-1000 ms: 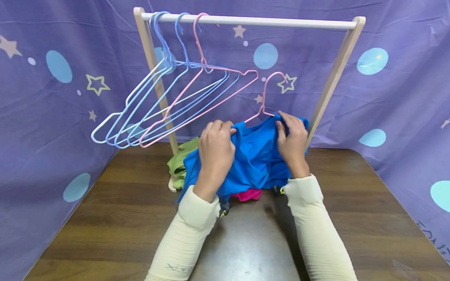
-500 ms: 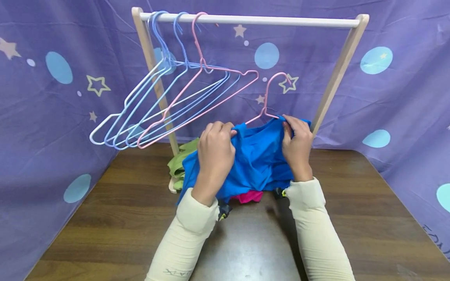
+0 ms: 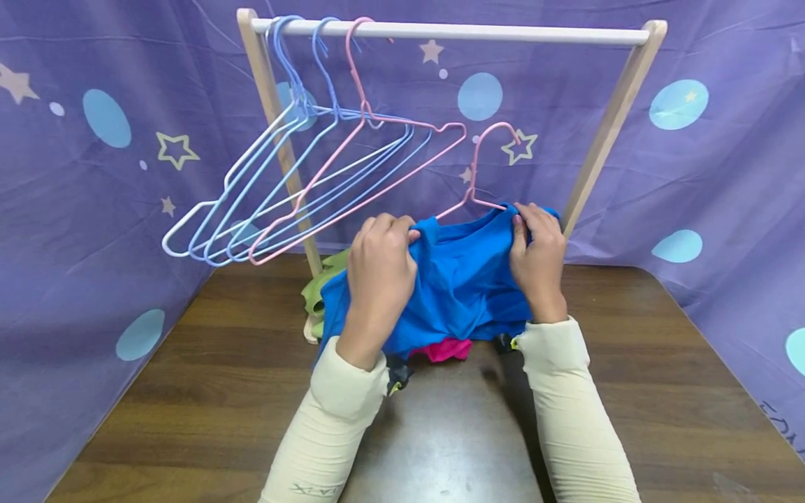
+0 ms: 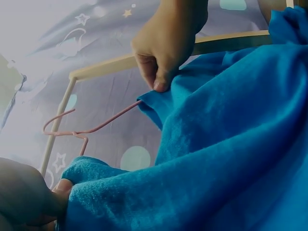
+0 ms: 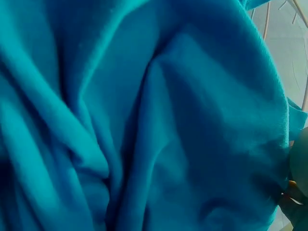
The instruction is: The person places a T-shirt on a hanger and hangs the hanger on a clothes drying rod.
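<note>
A blue shirt (image 3: 462,279) hangs between my two hands in the head view, over a pink hanger (image 3: 473,164) whose hook and upper arms stick out of the neckline. The rest of that hanger is hidden in the cloth. My left hand (image 3: 381,269) grips the left side of the neckline, thumb on the cloth. On the right side, my right hand (image 3: 539,255) pinches the shirt's edge between thumb and fingers. The left wrist view shows both hands holding the blue cloth (image 4: 231,130) with the hanger between them. Folds of the shirt (image 5: 144,96) fill most of the right wrist view.
Several white, blue and pink hangers (image 3: 327,161) hang at the left of the rail (image 3: 503,33) on a wooden stand. Green cloth (image 3: 314,293), pink cloth (image 3: 448,349) and dark cloth (image 3: 397,374) lie under the shirt on the wooden table (image 3: 176,391).
My right hand has moved to the right, drawing the neckline wider and flatter. My left hand has shifted slightly left and keeps its grip.
</note>
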A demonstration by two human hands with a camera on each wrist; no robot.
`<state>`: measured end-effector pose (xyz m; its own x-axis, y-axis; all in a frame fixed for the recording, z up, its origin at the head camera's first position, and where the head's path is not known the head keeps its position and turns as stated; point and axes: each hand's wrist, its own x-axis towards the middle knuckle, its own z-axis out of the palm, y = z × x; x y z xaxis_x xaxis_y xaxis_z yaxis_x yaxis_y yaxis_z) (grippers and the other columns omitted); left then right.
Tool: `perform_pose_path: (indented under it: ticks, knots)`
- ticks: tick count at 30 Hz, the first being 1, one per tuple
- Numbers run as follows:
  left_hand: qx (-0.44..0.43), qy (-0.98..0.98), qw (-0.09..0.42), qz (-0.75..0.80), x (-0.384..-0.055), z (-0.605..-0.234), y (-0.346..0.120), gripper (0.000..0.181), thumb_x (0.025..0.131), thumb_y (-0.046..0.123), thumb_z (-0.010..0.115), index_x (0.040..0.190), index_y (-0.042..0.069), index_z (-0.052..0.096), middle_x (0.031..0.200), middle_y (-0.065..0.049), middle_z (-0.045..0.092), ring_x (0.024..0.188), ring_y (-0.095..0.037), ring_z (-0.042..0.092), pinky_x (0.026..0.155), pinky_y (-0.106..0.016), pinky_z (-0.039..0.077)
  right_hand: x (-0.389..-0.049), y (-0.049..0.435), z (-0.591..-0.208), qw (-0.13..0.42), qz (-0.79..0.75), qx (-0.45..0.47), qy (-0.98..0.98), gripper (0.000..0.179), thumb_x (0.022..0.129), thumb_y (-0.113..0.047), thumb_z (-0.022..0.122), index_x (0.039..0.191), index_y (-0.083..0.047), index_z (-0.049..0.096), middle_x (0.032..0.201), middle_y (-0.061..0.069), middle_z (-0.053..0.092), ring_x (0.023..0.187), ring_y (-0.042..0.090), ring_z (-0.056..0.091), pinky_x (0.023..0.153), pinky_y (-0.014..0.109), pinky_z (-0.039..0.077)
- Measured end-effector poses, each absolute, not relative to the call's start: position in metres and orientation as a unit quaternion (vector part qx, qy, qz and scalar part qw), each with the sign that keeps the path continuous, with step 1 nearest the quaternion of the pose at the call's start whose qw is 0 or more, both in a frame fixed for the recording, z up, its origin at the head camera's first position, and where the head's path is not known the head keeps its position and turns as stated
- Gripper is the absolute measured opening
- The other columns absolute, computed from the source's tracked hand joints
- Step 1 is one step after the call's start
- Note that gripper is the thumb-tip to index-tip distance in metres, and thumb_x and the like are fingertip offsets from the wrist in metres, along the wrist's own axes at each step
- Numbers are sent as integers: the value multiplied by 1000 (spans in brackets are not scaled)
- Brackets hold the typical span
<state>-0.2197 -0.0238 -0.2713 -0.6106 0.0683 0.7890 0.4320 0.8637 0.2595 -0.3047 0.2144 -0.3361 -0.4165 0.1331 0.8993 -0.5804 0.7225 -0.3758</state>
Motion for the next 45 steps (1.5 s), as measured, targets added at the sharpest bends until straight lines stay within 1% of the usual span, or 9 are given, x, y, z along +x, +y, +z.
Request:
perform_pose_path:
  ticks: [7,11,16,21,27,33,37,42,45]
  knots:
    - [-130,-883,390,-225,-215,-264,-33,16,100,4,62,103,0,78,96,-15,72,84,-30,65,75,-43,58,-308,217,-338,535,338,162,-758,17,97,4,64,109,10,74,109,25,73,116,43,64,109,43,45]
    - [-124,-891,371,-232,-214,-261,-36,19,102,12,63,105,1,77,98,-15,72,86,-29,64,75,-43,59,-307,218,-338,531,330,166,-763,17,97,4,63,108,11,73,111,26,72,117,44,64,110,43,44]
    - [-122,-893,365,-232,-215,-262,-38,19,102,12,63,106,1,77,99,-15,72,88,-30,65,77,-43,59,-307,222,-341,518,326,164,-773,19,98,5,60,112,12,72,115,27,71,119,44,62,111,44,43]
    - [-129,-887,378,-230,-214,-262,-41,18,101,9,62,102,0,78,95,-15,72,86,-31,65,75,-44,58,-308,226,-344,514,334,148,-776,23,99,7,57,117,11,71,118,28,70,119,44,62,109,48,44]
    - [-128,-889,374,-230,-211,-258,-47,19,101,15,64,102,2,78,96,-14,72,88,-32,65,74,-46,58,-308,229,-346,504,334,134,-785,25,101,5,56,121,11,69,120,28,69,115,45,63,104,52,46]
    - [-127,-891,368,-235,-210,-256,-52,20,100,15,65,105,0,78,96,-15,73,92,-32,67,80,-46,58,-312,229,-349,501,353,125,-780,24,99,7,56,119,11,70,118,27,69,114,45,63,103,53,47]
    - [-124,-890,367,-240,-211,-256,-54,19,101,13,64,106,-1,77,96,-15,72,92,-32,67,82,-46,57,-311,228,-347,490,344,120,-792,27,102,3,54,125,11,67,124,28,67,121,45,60,109,52,44]
    - [-112,-889,369,-247,-211,-255,-54,20,100,13,65,108,-1,77,98,-16,72,95,-33,67,85,-47,56,-305,222,-339,480,333,144,-799,37,106,-11,53,136,9,60,139,28,59,138,43,48,120,50,32]
    - [-110,-884,381,-247,-210,-255,-53,20,100,14,65,109,0,77,100,-17,72,96,-34,67,85,-48,56,-302,219,-336,478,330,158,-799,40,107,-15,53,140,7,57,144,26,55,143,41,43,122,49,28]
